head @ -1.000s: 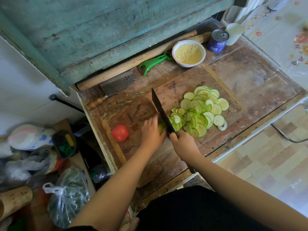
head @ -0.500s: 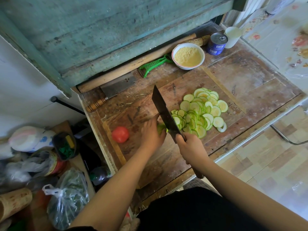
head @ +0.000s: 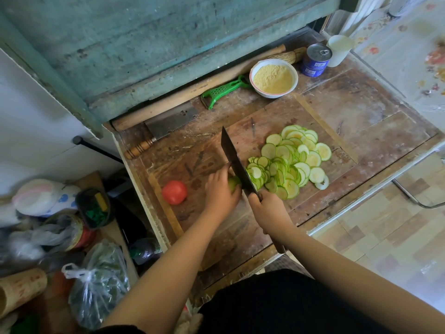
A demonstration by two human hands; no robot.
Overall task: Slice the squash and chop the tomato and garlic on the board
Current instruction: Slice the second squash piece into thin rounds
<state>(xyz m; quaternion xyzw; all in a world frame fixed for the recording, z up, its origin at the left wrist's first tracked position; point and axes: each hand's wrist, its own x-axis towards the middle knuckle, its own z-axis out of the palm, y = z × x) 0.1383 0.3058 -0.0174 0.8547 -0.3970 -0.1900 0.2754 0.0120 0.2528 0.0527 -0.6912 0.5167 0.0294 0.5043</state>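
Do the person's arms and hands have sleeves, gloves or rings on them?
No. Both forearms are bare, with no sleeves showing. The left hand and the right hand wear no gloves, and I see no rings, watch or bracelets. Only dark clothing shows, at the body.

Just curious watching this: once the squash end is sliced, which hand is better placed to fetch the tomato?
Probably the left hand. It pins the squash end just beside the tomato, on that same side. The right hand grips the knife, farther away.
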